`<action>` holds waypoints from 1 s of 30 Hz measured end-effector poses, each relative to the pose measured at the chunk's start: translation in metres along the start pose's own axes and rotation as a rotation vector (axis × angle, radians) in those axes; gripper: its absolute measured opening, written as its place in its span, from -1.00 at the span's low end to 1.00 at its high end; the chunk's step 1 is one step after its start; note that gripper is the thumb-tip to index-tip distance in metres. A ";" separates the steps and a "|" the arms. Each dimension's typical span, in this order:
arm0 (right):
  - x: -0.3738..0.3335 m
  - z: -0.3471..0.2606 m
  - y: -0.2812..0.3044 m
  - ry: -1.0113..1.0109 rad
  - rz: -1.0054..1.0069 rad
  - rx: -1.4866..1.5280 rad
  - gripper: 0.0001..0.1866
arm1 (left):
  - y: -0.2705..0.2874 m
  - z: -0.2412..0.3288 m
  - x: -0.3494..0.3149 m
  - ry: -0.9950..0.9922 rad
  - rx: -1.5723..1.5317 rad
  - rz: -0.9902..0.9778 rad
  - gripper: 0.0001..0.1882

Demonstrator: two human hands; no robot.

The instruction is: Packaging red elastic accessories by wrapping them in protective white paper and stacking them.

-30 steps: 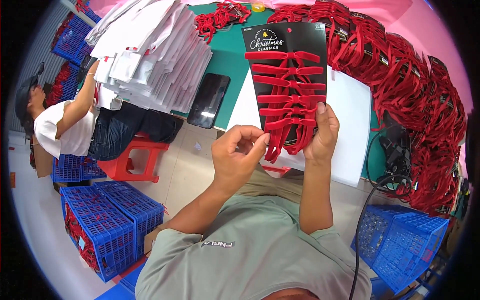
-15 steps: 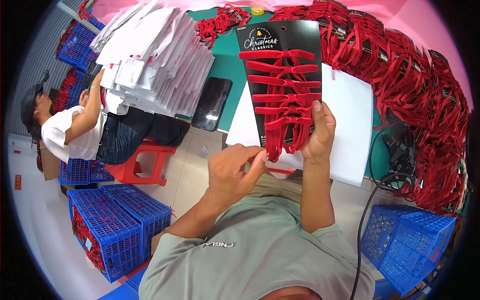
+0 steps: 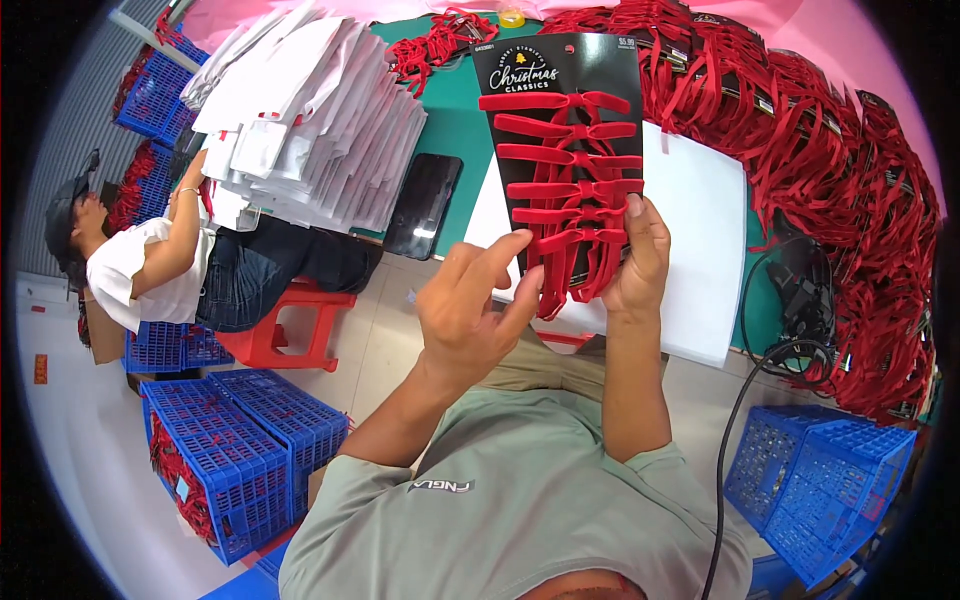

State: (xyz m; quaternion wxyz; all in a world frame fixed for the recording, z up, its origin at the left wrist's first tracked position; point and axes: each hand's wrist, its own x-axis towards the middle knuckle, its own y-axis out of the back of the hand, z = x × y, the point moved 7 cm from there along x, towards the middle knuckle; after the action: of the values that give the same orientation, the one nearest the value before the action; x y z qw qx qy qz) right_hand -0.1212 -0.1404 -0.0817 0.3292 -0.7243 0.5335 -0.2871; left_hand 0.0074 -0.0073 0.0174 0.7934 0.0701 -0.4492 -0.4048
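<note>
A black display card (image 3: 505, 165) carries a column of several red velvet bows (image 3: 575, 158), their tails hanging past its lower edge. My right hand (image 3: 640, 255) grips the card by its lower right edge, thumb on the front beside the lower bows. At the lower left edge is my left hand (image 3: 470, 305), its index finger and thumb spread apart around the card's corner, the index tip close to the lowest bow. It holds nothing that I can see. Beneath the card lies a large white sheet (image 3: 700, 230) on the green table (image 3: 455, 115).
Piled carded red bows (image 3: 850, 230) line the table's right and far sides. A tall stack of white paper packets (image 3: 310, 130) and a black phone (image 3: 423, 205) are at left. Blue crates (image 3: 240, 460) flank me. A co-worker (image 3: 150, 260) sits by a red stool (image 3: 300, 325). A black cable (image 3: 722, 450) hangs at right.
My left hand has opened its pinch at the bow tails, and its index finger has risen toward the lowest bow. The card has shifted slightly upward.
</note>
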 end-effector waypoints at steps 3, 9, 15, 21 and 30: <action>0.000 0.001 0.001 -0.004 -0.010 -0.003 -0.78 | -0.003 -0.001 0.006 -0.028 0.018 -0.018 -0.73; -0.001 0.001 0.002 -0.004 -0.029 0.011 -0.75 | 0.001 0.004 0.004 -0.055 0.023 0.028 -0.75; 0.000 0.003 0.009 0.001 -0.059 0.011 -0.70 | -0.003 -0.027 -0.020 0.396 -0.436 0.050 -0.82; 0.003 -0.001 0.002 0.020 -0.071 0.001 -0.69 | -0.021 -0.043 -0.053 0.640 -0.595 -0.179 -0.84; 0.004 -0.001 -0.002 0.024 -0.096 -0.010 -0.69 | -0.033 -0.035 -0.053 0.482 -0.491 -0.276 -0.88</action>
State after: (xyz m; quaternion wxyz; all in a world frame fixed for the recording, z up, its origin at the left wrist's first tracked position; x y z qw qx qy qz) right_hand -0.1201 -0.1441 -0.0791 0.3051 -0.7472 0.5034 -0.3086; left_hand 0.0012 -0.0007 -0.0532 0.8074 0.0309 -0.1252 -0.5757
